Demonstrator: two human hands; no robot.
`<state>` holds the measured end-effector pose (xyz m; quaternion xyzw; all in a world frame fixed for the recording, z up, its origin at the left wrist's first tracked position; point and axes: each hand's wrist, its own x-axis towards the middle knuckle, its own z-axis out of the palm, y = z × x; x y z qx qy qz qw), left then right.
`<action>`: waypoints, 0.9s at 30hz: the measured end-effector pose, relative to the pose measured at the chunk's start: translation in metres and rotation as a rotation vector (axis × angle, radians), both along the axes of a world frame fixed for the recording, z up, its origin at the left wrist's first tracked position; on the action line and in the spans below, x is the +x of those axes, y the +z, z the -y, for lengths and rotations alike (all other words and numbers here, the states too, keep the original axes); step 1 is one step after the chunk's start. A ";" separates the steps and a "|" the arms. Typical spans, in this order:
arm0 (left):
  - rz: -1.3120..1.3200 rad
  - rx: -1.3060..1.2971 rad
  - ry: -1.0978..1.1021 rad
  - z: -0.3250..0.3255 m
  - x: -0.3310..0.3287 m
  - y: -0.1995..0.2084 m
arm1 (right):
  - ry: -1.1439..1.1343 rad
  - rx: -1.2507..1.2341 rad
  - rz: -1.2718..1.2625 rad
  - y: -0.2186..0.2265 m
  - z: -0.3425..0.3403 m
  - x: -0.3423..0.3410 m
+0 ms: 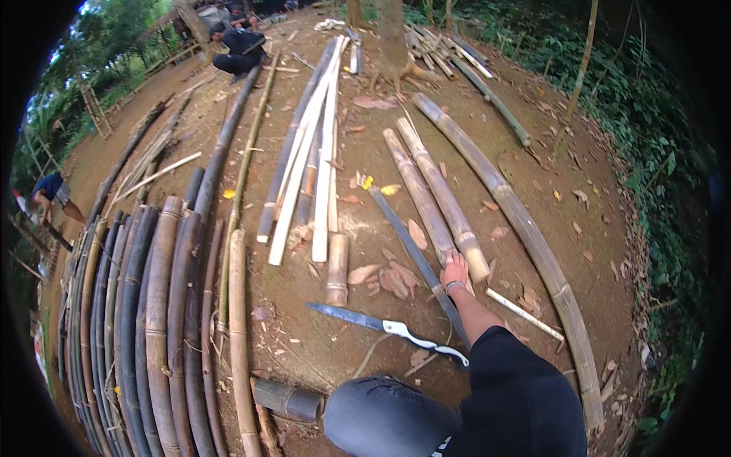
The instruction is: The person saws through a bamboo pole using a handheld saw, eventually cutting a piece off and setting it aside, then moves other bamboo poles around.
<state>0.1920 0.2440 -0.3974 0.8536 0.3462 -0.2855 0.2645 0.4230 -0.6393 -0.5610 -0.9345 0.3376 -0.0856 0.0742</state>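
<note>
My right hand (455, 272) reaches forward and down to the near end of a brown bamboo pole (417, 190), its fingers closed over that end. A second bamboo pole (445, 194) of similar length lies right alongside. A dark flat strip (411, 244) runs along the ground just left of my hand and passes beneath my forearm. Nearer to me lies a folding saw (388, 327) with a dark toothed blade and a white handle. My left hand is out of view. A short piece of bamboo (337, 270) sits left of the strip.
Many bamboo poles (160, 320) lie side by side at the left. Pale split strips (308, 152) stretch away at centre. A long curved bamboo pole (506, 198) bounds the right side. A tree trunk (392, 38) rises at the back. A person (240, 52) crouches far left; another (55, 194) bends at the left edge.
</note>
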 end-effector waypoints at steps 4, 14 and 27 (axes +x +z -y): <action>0.001 -0.016 -0.068 0.023 0.031 -0.005 | -0.329 0.124 0.604 0.024 -0.009 -0.074; 0.022 -0.019 -0.154 0.041 0.060 -0.006 | -0.963 1.735 0.844 -0.020 0.001 -0.166; 0.053 -0.011 -0.071 0.014 0.012 -0.006 | -0.902 1.504 0.887 -0.060 0.072 -0.053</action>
